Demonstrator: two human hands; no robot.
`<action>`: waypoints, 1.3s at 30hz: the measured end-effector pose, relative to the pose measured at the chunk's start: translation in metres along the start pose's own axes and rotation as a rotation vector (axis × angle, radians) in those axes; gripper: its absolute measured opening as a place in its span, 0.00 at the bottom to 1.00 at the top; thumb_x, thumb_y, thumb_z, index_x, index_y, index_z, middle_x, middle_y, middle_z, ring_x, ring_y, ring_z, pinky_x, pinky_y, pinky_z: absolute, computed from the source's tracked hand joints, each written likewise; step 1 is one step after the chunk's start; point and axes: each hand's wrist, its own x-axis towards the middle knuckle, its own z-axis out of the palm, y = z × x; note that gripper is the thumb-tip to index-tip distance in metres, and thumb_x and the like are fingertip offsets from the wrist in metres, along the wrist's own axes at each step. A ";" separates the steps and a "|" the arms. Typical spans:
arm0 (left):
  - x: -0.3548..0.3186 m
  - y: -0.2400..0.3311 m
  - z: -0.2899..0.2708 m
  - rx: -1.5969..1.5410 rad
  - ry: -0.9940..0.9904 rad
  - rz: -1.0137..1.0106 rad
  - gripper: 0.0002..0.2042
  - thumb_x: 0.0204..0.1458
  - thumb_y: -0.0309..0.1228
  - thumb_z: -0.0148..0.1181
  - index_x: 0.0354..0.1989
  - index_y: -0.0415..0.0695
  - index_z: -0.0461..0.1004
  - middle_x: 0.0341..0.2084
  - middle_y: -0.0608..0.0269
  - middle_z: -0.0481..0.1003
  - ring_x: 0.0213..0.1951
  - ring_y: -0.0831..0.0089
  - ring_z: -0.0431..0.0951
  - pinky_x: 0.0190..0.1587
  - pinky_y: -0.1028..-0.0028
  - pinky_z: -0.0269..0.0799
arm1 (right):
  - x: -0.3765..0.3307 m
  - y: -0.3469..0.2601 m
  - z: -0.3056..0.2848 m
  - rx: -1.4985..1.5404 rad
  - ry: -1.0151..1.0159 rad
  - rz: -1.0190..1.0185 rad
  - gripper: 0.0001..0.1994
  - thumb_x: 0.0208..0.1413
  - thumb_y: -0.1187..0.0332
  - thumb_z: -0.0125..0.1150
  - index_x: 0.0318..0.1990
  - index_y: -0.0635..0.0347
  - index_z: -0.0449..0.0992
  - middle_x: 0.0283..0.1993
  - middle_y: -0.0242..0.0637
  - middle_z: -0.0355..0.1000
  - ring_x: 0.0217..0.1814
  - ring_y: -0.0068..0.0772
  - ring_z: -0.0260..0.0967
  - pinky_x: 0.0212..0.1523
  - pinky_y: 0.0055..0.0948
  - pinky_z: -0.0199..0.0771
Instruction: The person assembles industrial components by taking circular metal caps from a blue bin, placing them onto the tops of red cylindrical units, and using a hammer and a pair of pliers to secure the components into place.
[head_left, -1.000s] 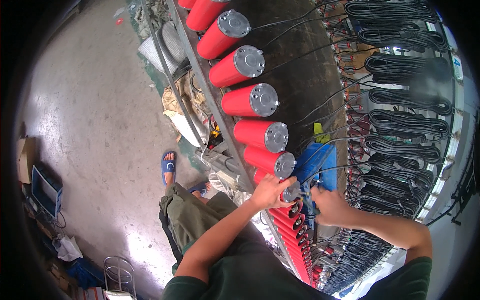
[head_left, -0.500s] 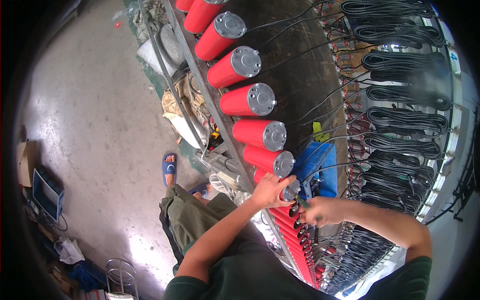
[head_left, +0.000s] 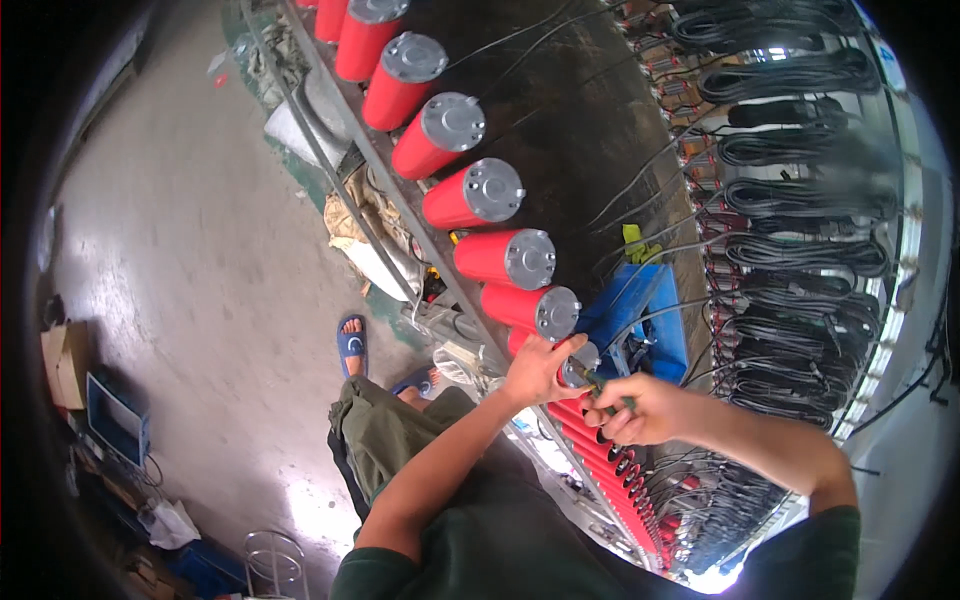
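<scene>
Right hand: fingers closed around the green handle of a hand tool. Tool's long axis runs diagonally, handle lower right, tip pointing upper left at the grey end cap of a red cylinder; exact tip contact can't be told. Left hand: thumb and fingers parted, clasping that cylinder around its capped end. Cylinder lies between the two hands, in the row; long axis roughly left to right, dipping a little rightward, cap facing right. More red cylinders line up both ways along a metal rail, upper ones with grey caps facing right. Beyond, on the dark worktop: blue bin, yellow-green scrap beside it. Far right: bundled black cables.
</scene>
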 end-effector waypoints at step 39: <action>-0.342 0.080 -0.220 0.533 -0.013 -1.473 0.06 0.68 0.33 0.57 0.41 0.45 0.74 0.28 0.67 0.73 0.34 0.73 0.75 0.39 0.73 0.74 | 0.097 0.291 -0.229 0.470 -0.510 -1.017 0.29 0.63 0.64 0.68 0.65 0.66 0.63 0.39 0.30 0.66 0.33 0.17 0.60 0.28 0.22 0.57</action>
